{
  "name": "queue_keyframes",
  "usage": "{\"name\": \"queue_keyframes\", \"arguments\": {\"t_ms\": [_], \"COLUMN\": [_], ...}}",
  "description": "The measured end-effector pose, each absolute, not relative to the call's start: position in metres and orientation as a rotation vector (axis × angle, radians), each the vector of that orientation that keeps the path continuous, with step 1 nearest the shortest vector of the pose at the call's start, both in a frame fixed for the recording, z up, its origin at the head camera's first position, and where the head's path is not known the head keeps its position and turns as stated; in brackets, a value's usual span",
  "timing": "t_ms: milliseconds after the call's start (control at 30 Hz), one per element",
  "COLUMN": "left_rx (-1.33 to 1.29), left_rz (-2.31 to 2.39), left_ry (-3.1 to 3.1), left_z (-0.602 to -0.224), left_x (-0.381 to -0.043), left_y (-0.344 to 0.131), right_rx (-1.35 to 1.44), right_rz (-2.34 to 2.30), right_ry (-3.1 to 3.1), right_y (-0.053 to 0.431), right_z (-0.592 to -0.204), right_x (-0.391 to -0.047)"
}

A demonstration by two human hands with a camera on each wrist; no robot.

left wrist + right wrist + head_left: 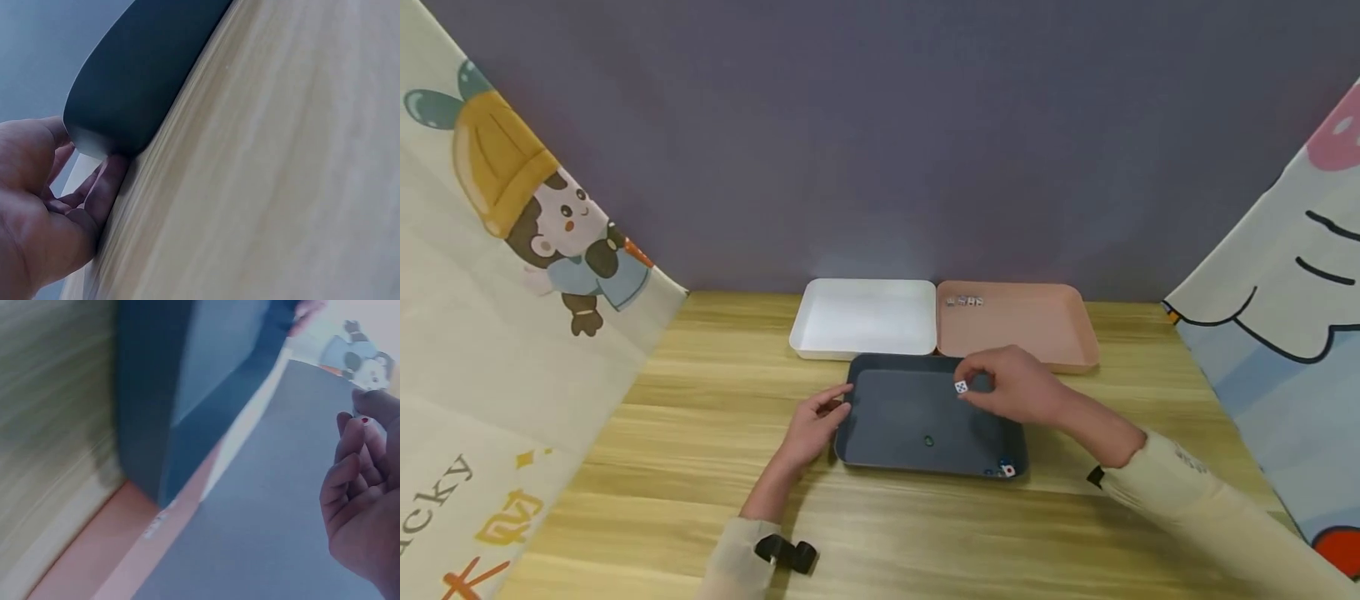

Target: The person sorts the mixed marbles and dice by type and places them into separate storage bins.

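Observation:
My right hand (pixel 1018 387) pinches a white die (pixel 961 387) between thumb and forefinger above the dark tray (pixel 891 417). In the right wrist view a red pip shows on the die (pixel 365 420) at the fingertips. My left hand (pixel 812 429) holds the tray's left edge; in the left wrist view its fingers (pixel 111 181) touch the outer wall near a corner. A small green piece (pixel 928 441) lies on the tray floor. At the tray's near right corner, a white die with a red pip (pixel 1008 471) sits among small dark pieces.
Behind the dark tray stand a white tray (pixel 865 317) and a pink tray (pixel 1030 321), side by side. Several small dice (pixel 966 301) form a row at the pink tray's far left. A grey panel (pixel 880 150) rises behind, with printed cloths on both sides.

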State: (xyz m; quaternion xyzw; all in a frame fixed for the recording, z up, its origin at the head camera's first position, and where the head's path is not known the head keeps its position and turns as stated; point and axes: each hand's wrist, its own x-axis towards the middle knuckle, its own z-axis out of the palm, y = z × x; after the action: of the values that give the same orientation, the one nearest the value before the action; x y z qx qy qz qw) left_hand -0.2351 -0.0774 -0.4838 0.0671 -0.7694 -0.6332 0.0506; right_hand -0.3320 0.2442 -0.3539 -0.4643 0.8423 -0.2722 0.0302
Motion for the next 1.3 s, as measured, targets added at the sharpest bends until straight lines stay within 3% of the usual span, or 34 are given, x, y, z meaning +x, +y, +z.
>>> {"name": "queue_keyframes", "arguments": {"t_ms": [633,967,1300], "left_rx": [0.328,0.323,0.298], "left_rz": [-1.934,-1.965,-1.938], "left_ry": [-2.332,-2.335,-2.303], "left_z": [-0.483,-0.48,-0.486], "left_x": [-0.239,-0.232,-0.237], "left_y": [-0.081,-0.083,-0.08], "right_rx": [-1.331,-1.486,-1.52], "right_rz": [-1.261,-1.342,-1.409], "right_ry": [2.509,2.47,2.409], "right_y": [0.216,0.204,0.202], "right_z": [-0.328,-0.305,-0.297], "right_x": [-0.295,-0.274,-0.273]}}
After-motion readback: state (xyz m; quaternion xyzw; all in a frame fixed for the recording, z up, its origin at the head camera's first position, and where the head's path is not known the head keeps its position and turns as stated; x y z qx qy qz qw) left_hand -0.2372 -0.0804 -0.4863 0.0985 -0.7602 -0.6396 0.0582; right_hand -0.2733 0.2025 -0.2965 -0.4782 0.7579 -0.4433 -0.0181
